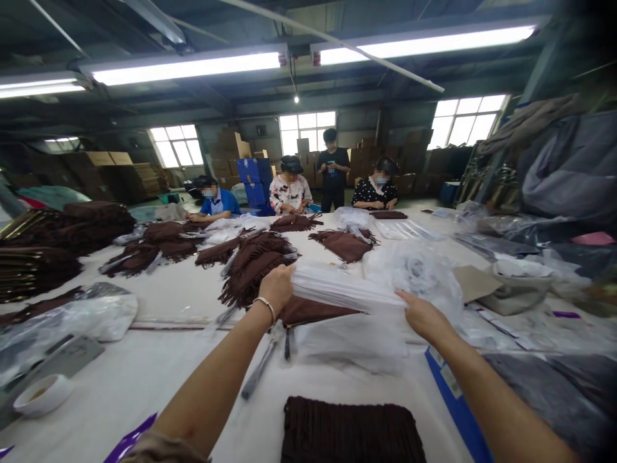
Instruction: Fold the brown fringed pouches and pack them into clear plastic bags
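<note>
Workshop point(308, 96), long white-covered worktable point(96, 386). Both arms reach forward: left hand point(276, 289) closed around bunched clear plastic bag point(347, 294), right hand point(423, 318) partly open, fingers on its far end. Brown fringed cloth point(318, 312) lies beneath; folded brown fringed stack point(351, 431) nearer.

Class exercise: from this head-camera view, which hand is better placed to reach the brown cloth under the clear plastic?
Probably the left: the left hand holds the clear plastic right beside the brown cloth's end, while the right hand sits farther off, past the cloth's tip.
</note>
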Motion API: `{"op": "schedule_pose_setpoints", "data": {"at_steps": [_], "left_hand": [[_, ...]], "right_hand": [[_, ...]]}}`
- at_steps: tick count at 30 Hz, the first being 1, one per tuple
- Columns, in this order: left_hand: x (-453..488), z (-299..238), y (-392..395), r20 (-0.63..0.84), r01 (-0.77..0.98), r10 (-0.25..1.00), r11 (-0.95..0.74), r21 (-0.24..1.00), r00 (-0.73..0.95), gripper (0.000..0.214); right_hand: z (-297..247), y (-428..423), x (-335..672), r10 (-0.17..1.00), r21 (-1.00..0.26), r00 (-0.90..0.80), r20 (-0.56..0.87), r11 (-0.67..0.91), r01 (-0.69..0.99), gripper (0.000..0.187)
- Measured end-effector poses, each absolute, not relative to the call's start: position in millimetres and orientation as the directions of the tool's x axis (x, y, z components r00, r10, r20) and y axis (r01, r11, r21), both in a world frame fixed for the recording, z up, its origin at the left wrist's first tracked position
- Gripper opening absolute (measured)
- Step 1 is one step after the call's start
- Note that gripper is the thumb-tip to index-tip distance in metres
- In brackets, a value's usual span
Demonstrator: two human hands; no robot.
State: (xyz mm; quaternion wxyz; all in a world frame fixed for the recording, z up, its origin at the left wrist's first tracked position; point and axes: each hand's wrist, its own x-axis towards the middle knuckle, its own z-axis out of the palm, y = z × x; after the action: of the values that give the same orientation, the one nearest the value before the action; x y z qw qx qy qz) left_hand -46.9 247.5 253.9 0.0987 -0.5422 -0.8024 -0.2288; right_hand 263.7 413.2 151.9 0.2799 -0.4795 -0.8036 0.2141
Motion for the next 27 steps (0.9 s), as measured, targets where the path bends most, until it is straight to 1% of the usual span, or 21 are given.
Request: {"op": "schedule_pose_setpoints", "data": {"at_steps": [3, 5, 8, 10, 12, 14, 16, 17, 18, 19, 20, 23, 25, 27], "left_hand": [[-52.9, 241.4, 257.8, 0.384, 0.874, 0.807, 0.306, 0.376, -0.448, 0.046], [-58.2, 239.2, 267.4, 0.367, 0.82, 0.787, 0.285, 0.496, -0.496, 0.047], [-66.0, 240.9, 277.7, 0.318, 0.676, 0.747, 0.231, 0.7, -0.584, 0.047], [-70.2, 241.9, 280.4, 0.291, 0.56, 0.711, 0.173, 0.81, -0.641, 0.047], [-73.9, 243.8, 281.3, 0.276, 0.455, 0.676, 0.098, 0.885, -0.683, 0.046], [-77.8, 249.6, 282.3, 0.272, 0.367, 0.642, 0.016, 0.93, -0.717, 0.045], [-82.0, 261.6, 283.8, 0.281, 0.299, 0.602, -0.071, 0.951, -0.748, 0.046], [-84.0, 269.7, 284.6, 0.288, 0.274, 0.581, -0.114, 0.955, -0.761, 0.048], [-85.7, 278.5, 285.0, 0.295, 0.253, 0.564, -0.154, 0.955, -0.771, 0.049], [-86.9, 287.5, 284.8, 0.301, 0.235, 0.555, -0.189, 0.953, -0.775, 0.051], [-87.3, 295.9, 283.9, 0.308, 0.221, 0.552, -0.219, 0.95, -0.775, 0.052], [-82.0, 311.3, 277.0, 0.325, 0.194, 0.565, -0.281, 0.94, -0.759, 0.055], [-72.4, 310.8, 269.9, 0.335, 0.181, 0.578, -0.308, 0.934, -0.744, 0.057], [-58.1, 302.9, 260.7, 0.341, 0.169, 0.595, -0.326, 0.93, -0.728, 0.056]], "right_hand": [[138.7, 414.1, 253.5, 0.918, -0.792, -0.351, 0.185, 0.351, 0.499, 0.048], [133.5, 409.4, 241.4, 0.912, -0.884, -0.381, 0.153, 0.299, 0.359, 0.046], [122.9, 390.7, 218.9, 0.858, -0.955, -0.497, 0.131, 0.243, 0.168, 0.048], [109.9, 374.2, 203.8, 0.808, -0.972, -0.577, 0.118, 0.214, 0.1, 0.049], [91.7, 360.2, 191.1, 0.767, -0.977, -0.634, 0.1, 0.197, 0.085, 0.048], [71.2, 351.7, 182.2, 0.744, -0.975, -0.665, 0.071, 0.193, 0.111, 0.04], [52.5, 348.0, 177.4, 0.734, -0.97, -0.678, 0.033, 0.188, 0.155, 0.025], [45.4, 347.1, 176.3, 0.731, -0.968, -0.682, 0.012, 0.179, 0.176, 0.021], [40.7, 346.2, 176.0, 0.729, -0.967, -0.685, -0.011, 0.166, 0.193, 0.022], [38.9, 344.9, 176.3, 0.727, -0.968, -0.686, -0.033, 0.147, 0.203, 0.025], [40.3, 343.2, 177.2, 0.725, -0.97, -0.687, -0.053, 0.126, 0.208, 0.032], [64.0, 335.1, 185.3, 0.723, -0.983, -0.688, -0.069, 0.067, 0.169, 0.072], [92.3, 328.6, 196.3, 0.782, -0.996, -0.623, -0.014, 0.047, 0.082, 0.091], [122.8, 323.8, 211.7, 0.885, -0.996, -0.461, 0.059, 0.086, 0.038, 0.101]]}}
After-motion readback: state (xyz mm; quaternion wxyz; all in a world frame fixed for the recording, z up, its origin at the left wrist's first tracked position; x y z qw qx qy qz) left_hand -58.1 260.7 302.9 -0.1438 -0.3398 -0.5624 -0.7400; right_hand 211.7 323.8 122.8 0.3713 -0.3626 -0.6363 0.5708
